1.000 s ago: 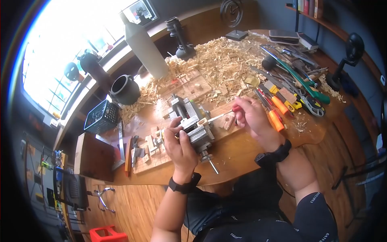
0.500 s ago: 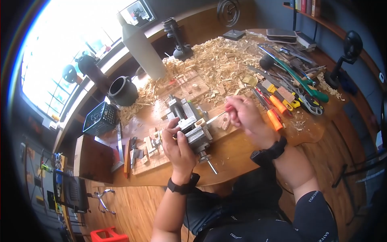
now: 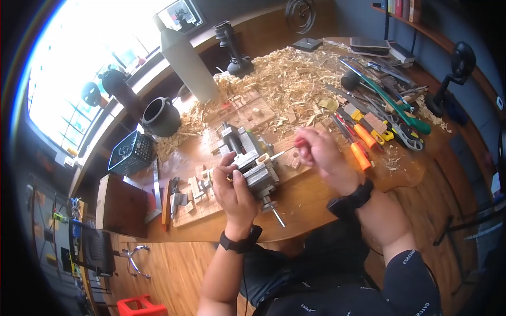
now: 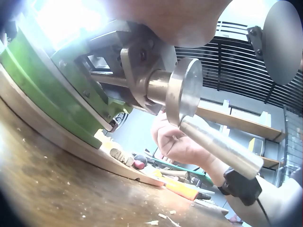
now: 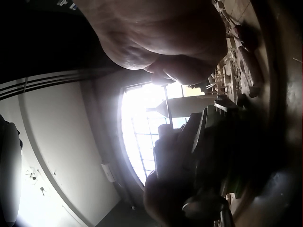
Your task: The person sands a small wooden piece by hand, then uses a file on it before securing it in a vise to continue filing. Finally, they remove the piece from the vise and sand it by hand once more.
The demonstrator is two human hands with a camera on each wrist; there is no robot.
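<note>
In the head view a grey metal vise (image 3: 258, 176) on a green base holds a small pale wooden piece (image 3: 264, 158) with a hollow in its top. My left hand (image 3: 232, 192) grips the near left side of the vise, fingers bent over its top and thumb along it. My right hand (image 3: 322, 152) pinches the red handle (image 3: 300, 142) of a thin metal tool (image 3: 283, 153), whose shaft points at the wooden piece. Whether it is a file or a chisel I cannot tell. In the left wrist view the vise's crank handle (image 4: 222, 146) hangs below the left hand.
A heap of wood shavings (image 3: 284, 79) covers the table's back. Orange-handled tools (image 3: 360, 156), a green-handled saw (image 3: 419, 125) and other tools lie at the right. A wooden box (image 3: 122, 205), a dark crate (image 3: 130, 152) and a steel square (image 3: 156, 189) stand at the left.
My right hand has shifted slightly left toward the vise with the thin tool, and its blade has turned to look narrower. The left hand stays on the vise.
</note>
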